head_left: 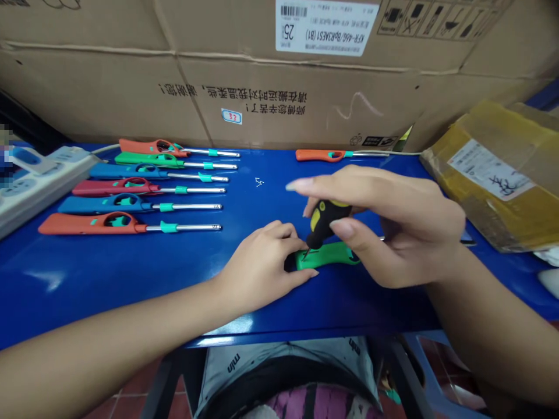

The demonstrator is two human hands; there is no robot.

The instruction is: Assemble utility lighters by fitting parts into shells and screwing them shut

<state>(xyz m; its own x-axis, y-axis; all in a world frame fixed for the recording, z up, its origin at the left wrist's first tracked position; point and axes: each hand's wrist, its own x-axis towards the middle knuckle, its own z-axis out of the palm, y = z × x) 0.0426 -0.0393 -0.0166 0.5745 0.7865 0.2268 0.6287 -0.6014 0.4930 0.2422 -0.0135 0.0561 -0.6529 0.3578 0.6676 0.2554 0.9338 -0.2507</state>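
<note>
A green long-neck lighter (328, 255) lies on the blue tabletop in front of me. My left hand (271, 256) grips the end of its handle between thumb and fingers. A stubby black-and-yellow screwdriver (324, 224) leans over that handle, its thin tip touching the green plastic. Fingers and thumb of my right hand (388, 227) close around the screwdriver's grip, while the index finger stretches out past it. The right hand covers most of the green lighter's front part.
Several lighters, among them an orange lighter (94, 224), lie in a row at left beside a white power strip (26, 189). Another orange lighter (318, 155) lies at the back. A large cardboard box (244, 75) stands behind; a yellow-taped package (493, 169) sits at right.
</note>
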